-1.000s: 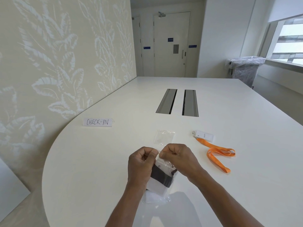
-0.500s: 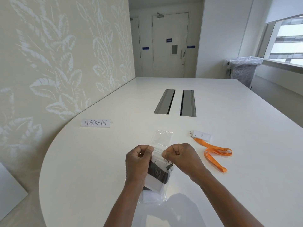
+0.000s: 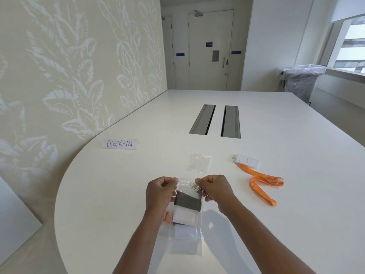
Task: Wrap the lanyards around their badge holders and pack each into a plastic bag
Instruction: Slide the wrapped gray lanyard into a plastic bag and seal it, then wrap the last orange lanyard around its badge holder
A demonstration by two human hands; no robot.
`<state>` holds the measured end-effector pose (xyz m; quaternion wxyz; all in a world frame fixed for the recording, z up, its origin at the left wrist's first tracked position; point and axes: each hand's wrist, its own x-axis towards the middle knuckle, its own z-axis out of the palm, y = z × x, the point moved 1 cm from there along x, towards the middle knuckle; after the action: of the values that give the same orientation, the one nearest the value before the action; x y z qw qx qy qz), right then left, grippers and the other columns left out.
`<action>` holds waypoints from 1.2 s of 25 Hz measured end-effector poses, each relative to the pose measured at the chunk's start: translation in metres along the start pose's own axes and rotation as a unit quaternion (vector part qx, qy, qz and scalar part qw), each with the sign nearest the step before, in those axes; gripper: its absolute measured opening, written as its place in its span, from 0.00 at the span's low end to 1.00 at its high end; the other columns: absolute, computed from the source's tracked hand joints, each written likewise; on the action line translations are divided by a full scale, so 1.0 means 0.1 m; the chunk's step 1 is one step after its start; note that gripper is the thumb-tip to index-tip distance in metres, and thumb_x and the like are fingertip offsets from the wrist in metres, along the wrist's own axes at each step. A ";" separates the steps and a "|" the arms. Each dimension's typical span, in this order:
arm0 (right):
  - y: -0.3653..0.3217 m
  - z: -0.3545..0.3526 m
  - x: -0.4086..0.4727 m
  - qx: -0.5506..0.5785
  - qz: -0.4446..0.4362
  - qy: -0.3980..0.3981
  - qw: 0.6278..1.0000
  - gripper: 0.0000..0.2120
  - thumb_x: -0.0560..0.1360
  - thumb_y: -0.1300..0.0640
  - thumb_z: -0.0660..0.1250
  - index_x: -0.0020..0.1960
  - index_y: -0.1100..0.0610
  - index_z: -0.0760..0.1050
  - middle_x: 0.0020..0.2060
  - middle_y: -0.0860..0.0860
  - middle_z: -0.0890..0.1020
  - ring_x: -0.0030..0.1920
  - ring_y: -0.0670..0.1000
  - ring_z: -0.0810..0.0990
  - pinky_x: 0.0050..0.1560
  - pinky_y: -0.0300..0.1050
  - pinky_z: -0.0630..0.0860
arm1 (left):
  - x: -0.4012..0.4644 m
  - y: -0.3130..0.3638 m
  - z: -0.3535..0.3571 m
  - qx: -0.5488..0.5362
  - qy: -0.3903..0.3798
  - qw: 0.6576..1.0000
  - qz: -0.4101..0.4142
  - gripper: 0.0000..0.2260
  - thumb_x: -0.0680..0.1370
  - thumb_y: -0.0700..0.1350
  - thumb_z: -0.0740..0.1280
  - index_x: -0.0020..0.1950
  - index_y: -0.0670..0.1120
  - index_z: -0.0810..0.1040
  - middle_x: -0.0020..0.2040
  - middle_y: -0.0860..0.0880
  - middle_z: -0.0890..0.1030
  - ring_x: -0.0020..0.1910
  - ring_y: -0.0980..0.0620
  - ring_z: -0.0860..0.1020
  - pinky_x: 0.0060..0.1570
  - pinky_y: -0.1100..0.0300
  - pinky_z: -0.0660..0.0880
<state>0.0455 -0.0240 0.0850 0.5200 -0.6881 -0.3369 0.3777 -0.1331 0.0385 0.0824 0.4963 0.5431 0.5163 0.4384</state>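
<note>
a clear plastic bag (image 3: 185,212) is held up just above the near edge of the white table (image 3: 286,214), between both hands. inside it sits a white badge holder (image 3: 184,215) with a grey lanyard (image 3: 187,202) wound across it, and the metal clip (image 3: 196,187) lies near the bag's top edge. the left hand (image 3: 160,191) pinches the bag's top left corner with fingers curled in; the right hand (image 3: 214,187) pinches the top right corner the same way. a bit of orange (image 3: 166,216) shows at the bag's left side behind the left wrist; what it belongs to cannot be told. just beyond the hands an empty clear bag (image 3: 198,163) lies flat on the table. to the right, well apart from the hands, an orange lanyard (image 3: 262,181) lies loose and unwrapped, its far end joined to a white badge holder (image 3: 246,161). far left on the table stands a card reading check-in (image 3: 119,144). two cable slots (image 3: 215,120) sit in the table's middle, farther off.
</note>
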 end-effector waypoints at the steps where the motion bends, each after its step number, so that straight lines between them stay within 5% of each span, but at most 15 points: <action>1: 0.04 0.06 0.05 0.001 0.011 -0.001 1.000 0.15 0.73 0.56 0.75 0.41 0.69 0.80 0.26 0.53 0.79 0.27 0.51 0.74 0.30 0.42 0.75 | 0.01 -0.03 -0.02 0.014 0.012 1.000 -0.012 0.06 0.75 0.43 0.74 0.38 0.45 0.85 0.32 0.49 0.85 0.27 0.54 0.81 0.28 0.61 0.77; 7: 0.24 0.31 0.27 -0.023 0.034 -0.003 0.999 0.09 0.74 0.58 0.74 0.38 0.62 0.79 0.30 0.55 0.82 0.27 0.50 0.76 0.31 0.43 0.77 | 0.13 -0.14 -0.13 0.146 0.069 0.987 -0.027 0.08 0.71 0.44 0.71 0.33 0.45 0.82 0.29 0.53 0.83 0.29 0.53 0.82 0.31 0.58 0.80; 14: 0.33 0.35 0.36 -0.050 0.048 -0.031 0.997 0.07 0.75 0.60 0.72 0.40 0.62 0.79 0.32 0.55 0.83 0.26 0.49 0.77 0.27 0.40 0.73 | 0.28 -0.33 -0.16 0.157 0.069 0.981 -0.091 0.08 0.70 0.44 0.70 0.35 0.40 0.82 0.29 0.50 0.84 0.25 0.51 0.76 0.32 0.61 0.75; 18: 0.33 0.35 0.38 -0.063 0.036 -0.033 0.997 0.09 0.75 0.57 0.72 0.40 0.61 0.77 0.34 0.55 0.82 0.27 0.50 0.75 0.29 0.41 0.73 | 0.32 -0.30 -0.16 0.177 0.048 0.979 -0.092 0.06 0.71 0.47 0.71 0.37 0.47 0.83 0.29 0.53 0.84 0.27 0.56 0.79 0.33 0.62 0.75; 22: 0.35 0.34 0.40 -0.088 0.026 -0.012 0.996 0.10 0.75 0.52 0.72 0.41 0.58 0.77 0.40 0.54 0.83 0.33 0.51 0.75 0.36 0.43 0.73 | 0.33 -0.29 -0.16 0.220 0.036 0.971 -0.088 0.06 0.72 0.51 0.71 0.45 0.51 0.81 0.37 0.53 0.83 0.42 0.51 0.82 0.38 0.59 0.72; 30: 0.33 0.28 0.33 -0.080 0.013 0.012 0.997 0.12 0.77 0.48 0.69 0.46 0.58 0.78 0.42 0.52 0.82 0.44 0.53 0.82 0.37 0.43 0.72 | 0.28 -0.18 -0.15 0.250 0.074 0.965 -0.019 0.15 0.75 0.49 0.68 0.61 0.51 0.76 0.55 0.49 0.78 0.48 0.52 0.75 0.49 0.57 0.70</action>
<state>0.0396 0.0100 0.0427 0.4623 -0.7364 -0.3504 0.3482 -0.1483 0.0670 0.0658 0.3135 0.6062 0.6550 0.3244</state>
